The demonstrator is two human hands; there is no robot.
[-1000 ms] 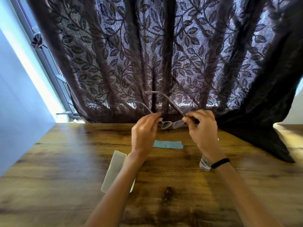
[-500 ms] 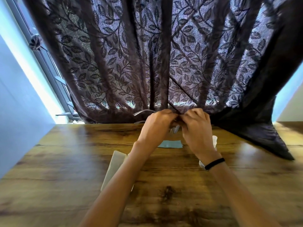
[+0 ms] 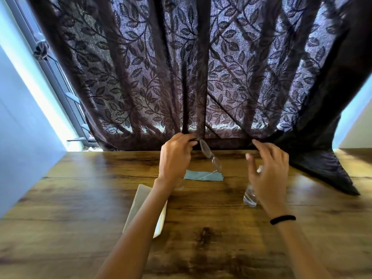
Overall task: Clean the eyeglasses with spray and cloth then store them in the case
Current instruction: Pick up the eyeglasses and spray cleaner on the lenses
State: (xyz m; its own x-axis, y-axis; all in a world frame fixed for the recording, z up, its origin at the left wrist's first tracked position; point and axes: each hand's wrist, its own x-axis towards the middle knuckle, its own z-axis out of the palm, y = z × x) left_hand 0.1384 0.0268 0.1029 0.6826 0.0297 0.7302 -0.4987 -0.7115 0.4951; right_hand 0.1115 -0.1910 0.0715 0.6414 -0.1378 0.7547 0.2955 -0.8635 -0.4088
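Eyeglasses [image 3: 210, 156] seemingly folded; right hand [image 3: 268, 178] has released.

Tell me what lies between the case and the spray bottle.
Only bare table between case and bottle, seen in the head view; the cloth lies farther back.

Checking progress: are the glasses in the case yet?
Out. The left hand pinches the glasses in the air above the cloth; the case lies apart on the table.
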